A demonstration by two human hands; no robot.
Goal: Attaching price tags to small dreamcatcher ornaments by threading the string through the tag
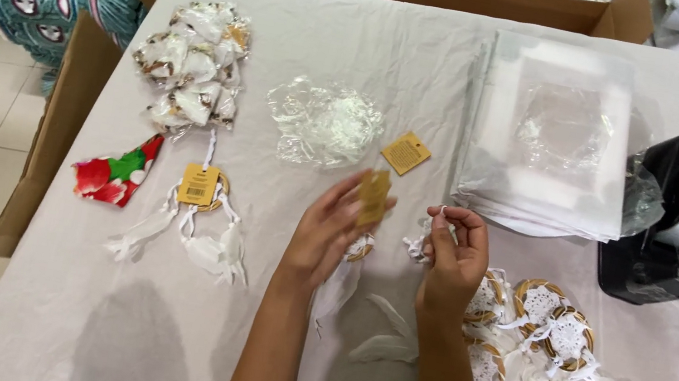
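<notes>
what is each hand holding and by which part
The left hand pinches a yellow paper tag by its lower edge; the right hand pinches a thin white string near its end.

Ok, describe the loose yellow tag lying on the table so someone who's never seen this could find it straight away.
Start at the stack of flat clear bags on the white table. Just left of it, beside a crumpled clear plastic heap, lies the yellow tag. It lies alone, tilted like a diamond, unlike the tag in the left hand.

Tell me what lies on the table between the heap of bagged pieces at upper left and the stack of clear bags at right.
A crumpled clear plastic pile and one loose yellow tag, seen in the head view.
</notes>
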